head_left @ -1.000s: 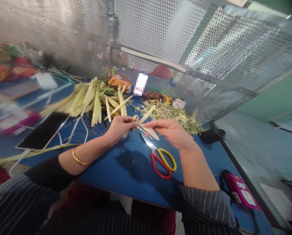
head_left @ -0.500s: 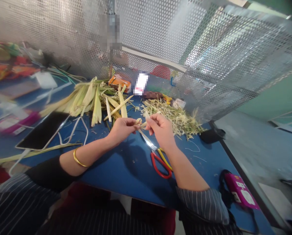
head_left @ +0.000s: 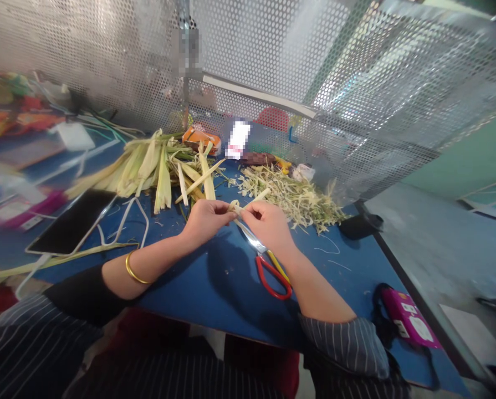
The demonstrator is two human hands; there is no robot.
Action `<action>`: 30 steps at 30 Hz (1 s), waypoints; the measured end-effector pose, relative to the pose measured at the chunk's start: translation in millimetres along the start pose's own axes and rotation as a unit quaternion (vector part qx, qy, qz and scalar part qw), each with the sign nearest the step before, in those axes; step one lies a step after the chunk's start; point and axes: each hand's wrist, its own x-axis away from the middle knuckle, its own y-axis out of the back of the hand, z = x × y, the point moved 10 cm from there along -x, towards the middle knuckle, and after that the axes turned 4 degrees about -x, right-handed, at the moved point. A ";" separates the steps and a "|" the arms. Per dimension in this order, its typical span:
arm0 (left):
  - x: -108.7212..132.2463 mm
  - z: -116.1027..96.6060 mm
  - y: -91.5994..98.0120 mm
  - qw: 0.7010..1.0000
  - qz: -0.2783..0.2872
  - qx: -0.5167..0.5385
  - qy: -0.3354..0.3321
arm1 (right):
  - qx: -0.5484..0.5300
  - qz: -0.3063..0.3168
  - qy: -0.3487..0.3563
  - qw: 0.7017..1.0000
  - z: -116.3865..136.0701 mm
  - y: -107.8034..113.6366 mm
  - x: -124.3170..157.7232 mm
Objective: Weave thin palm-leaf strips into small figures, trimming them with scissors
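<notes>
My left hand (head_left: 206,219) and my right hand (head_left: 268,224) meet above the blue table (head_left: 206,288), both pinching a small folded pale-yellow leaf strip (head_left: 236,206). One end of the strip sticks out up and to the right, past my right fingers. Directly beneath my right hand lie scissors (head_left: 268,266) with a red and a yellow handle, blades pointing away from me. A gold bangle circles my left wrist.
A bundle of long pale leaves (head_left: 156,166) lies behind my left hand, and a heap of leaf trimmings (head_left: 297,197) behind my right. A dark phone (head_left: 75,221) with a white cable rests at left. A pink device (head_left: 408,318) sits at the right edge. Perforated metal screens enclose the back.
My right hand moved left and closed in on the left hand, folding the strip tighter. The strip's long free ends have shortened to a small knot-like fold.
</notes>
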 end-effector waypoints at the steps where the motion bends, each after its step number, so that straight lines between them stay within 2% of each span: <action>1: 0.9 -1.4 -1.1 1.000 0.003 -0.008 -0.007 | 0.016 -0.007 -0.001 1.000 0.7 1.1 0.3; 4: 4.1 -5.9 -2.5 0.999 0.001 -0.045 -0.028 | 0.023 -0.023 -0.003 0.999 0.9 1.1 1.2; 6: 5.6 -8.3 -2.7 0.996 -0.002 -0.075 -0.041 | -0.028 -0.014 -0.009 0.999 -2.6 -4.3 1.4; 10: 6.2 -10.9 -4.5 0.991 0.007 -0.116 -0.066 | -0.156 0.057 -0.023 0.986 -9.3 -22.6 1.4; 13: 6.1 -13.0 -4.3 0.986 0.010 -0.145 -0.077 | -0.203 0.094 -0.044 0.974 -11.8 -28.1 2.0; 16: 7.7 -17.3 -5.5 0.981 0.016 -0.174 -0.089 | -0.170 0.073 -0.048 0.982 -12.2 -20.5 1.4; 21: 13.8 -30.6 -10.7 0.964 0.022 -0.224 -0.140 | -0.083 0.025 -0.015 0.996 -7.1 -6.3 -0.5; 26: 18.5 -39.0 -17.7 0.942 0.039 -0.275 -0.189 | -0.093 0.048 -0.038 0.994 -12.0 -7.2 -3.6; 30: 16.9 -36.8 -17.3 0.943 0.047 -0.277 -0.177 | -0.131 0.063 -0.064 0.987 -14.4 -8.3 -4.3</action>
